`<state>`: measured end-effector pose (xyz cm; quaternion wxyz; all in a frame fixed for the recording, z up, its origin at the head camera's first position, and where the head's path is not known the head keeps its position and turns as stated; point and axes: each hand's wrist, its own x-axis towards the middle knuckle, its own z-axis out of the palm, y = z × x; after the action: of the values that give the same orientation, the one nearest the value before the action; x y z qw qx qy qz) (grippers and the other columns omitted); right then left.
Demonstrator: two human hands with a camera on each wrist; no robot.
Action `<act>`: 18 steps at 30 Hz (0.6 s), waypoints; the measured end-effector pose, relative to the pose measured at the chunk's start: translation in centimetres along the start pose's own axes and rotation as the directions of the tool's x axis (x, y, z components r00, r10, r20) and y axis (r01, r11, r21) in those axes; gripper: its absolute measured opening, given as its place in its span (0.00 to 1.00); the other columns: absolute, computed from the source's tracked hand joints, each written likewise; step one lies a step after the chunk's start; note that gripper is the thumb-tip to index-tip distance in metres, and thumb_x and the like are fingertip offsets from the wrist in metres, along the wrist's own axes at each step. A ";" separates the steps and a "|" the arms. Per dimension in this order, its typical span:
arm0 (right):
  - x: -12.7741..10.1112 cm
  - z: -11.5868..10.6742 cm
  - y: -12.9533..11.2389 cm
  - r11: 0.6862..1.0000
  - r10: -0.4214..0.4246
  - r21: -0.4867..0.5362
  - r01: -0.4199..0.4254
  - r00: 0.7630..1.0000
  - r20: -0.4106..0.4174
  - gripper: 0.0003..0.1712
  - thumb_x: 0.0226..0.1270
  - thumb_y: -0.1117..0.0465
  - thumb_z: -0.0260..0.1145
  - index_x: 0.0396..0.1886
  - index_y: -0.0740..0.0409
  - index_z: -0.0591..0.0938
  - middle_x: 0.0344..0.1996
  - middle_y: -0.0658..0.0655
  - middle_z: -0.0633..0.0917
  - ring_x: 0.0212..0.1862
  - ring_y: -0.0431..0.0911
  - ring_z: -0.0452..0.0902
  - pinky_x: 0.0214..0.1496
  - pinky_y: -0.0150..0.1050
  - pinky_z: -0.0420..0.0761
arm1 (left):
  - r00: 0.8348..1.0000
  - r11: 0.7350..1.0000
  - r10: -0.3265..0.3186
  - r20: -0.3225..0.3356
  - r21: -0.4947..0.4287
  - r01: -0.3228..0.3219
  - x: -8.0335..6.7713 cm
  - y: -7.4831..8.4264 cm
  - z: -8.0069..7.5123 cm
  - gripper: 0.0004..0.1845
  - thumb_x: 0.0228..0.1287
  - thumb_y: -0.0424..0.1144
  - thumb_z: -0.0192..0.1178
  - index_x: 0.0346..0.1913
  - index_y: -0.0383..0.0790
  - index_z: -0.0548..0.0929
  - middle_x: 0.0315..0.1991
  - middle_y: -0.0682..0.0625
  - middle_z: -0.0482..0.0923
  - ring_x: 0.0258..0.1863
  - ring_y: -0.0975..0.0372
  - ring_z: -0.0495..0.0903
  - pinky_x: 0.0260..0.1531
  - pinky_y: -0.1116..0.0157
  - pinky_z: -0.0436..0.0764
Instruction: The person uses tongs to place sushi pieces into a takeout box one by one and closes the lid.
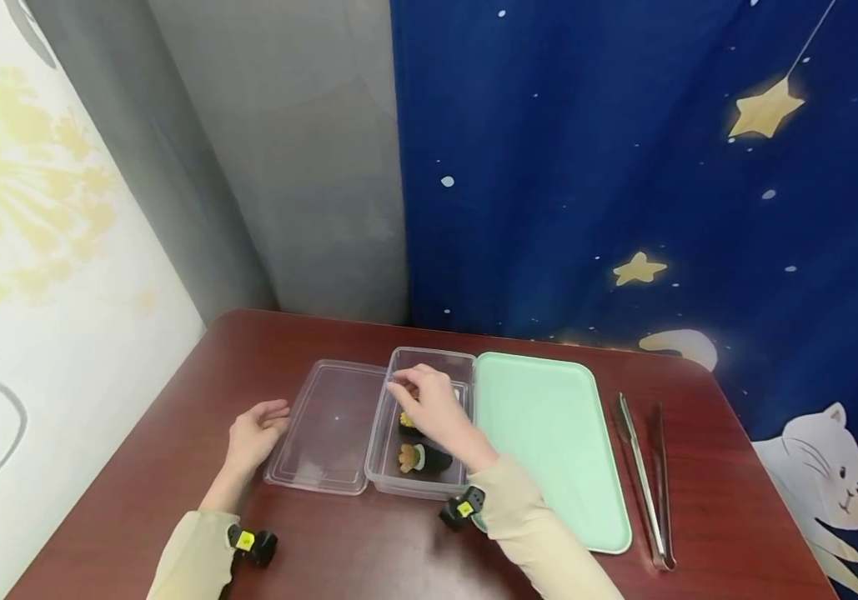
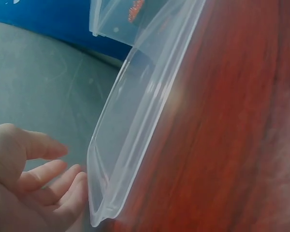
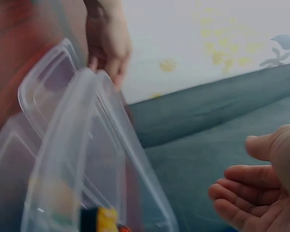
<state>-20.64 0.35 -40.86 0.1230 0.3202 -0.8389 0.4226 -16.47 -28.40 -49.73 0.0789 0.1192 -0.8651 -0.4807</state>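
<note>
Red table (image 1: 368, 542): right hand (image 1: 436, 408) over clear box (image 1: 429, 358).

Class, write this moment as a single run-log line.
left hand: open, beside lid | right hand: empty, over box | box: sushi rolls inside | tray, tongs: untouched

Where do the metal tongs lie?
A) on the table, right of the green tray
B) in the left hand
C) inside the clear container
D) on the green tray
A: the metal tongs lie on the bare table, right of the green tray, which is empty.
</note>
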 end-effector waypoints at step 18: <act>4.0 6.3 -1.0 0.956 0.170 -0.271 -0.115 0.967 0.189 0.13 0.63 0.60 0.64 0.43 0.63 0.84 0.37 0.58 0.84 0.40 0.47 0.79 0.41 0.35 0.79 | 0.981 0.937 0.181 -0.067 0.315 -0.151 1.1 -0.2 0.3 0.09 0.48 0.27 0.58 0.33 0.27 0.84 0.24 0.41 0.83 0.24 0.52 0.82 0.26 0.58 0.79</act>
<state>-22.66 -6.78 -42.22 0.0433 0.2827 -0.9160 0.2813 -17.62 -28.54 -50.04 0.1409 0.0792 -0.9317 -0.3253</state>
